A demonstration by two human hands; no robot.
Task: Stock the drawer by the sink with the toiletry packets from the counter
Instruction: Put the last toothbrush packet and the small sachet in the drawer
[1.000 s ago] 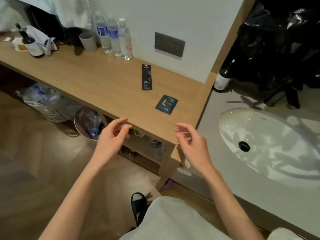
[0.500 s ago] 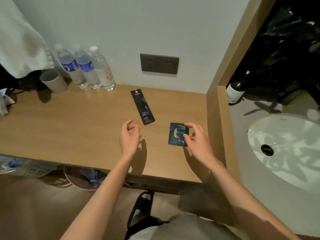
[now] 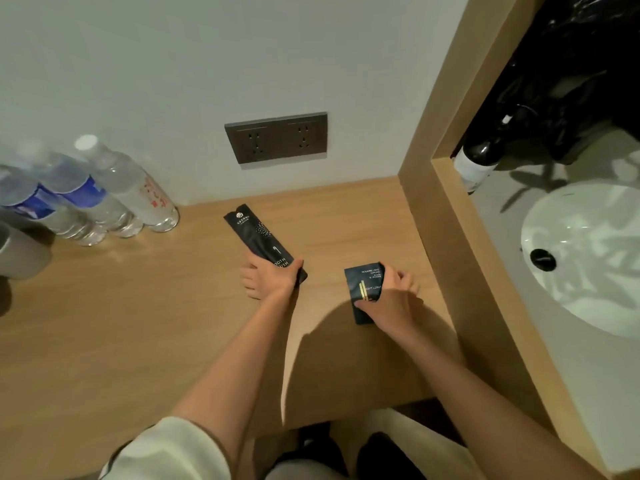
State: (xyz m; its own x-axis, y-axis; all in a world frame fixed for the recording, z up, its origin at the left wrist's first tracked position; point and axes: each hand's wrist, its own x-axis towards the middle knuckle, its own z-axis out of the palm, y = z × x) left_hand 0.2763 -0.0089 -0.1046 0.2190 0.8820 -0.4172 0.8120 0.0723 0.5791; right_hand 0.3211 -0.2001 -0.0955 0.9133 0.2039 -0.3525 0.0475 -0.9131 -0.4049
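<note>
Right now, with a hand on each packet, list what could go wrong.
The left hand grips the long packet only at its near end, so it may droop or slip. The right hand pinches the small packet by its edges; it could slide out. With both hands full, opening the drawer, not in view, looks awkward.

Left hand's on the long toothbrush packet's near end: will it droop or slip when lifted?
Probably stays straight: the long toothbrush packet reads toothbrush, so a stiff handle likely lies inside. Likely light, being thin and flat on the counter. Its smooth dark film may slip, since the left hand holds only its near end.
</note>
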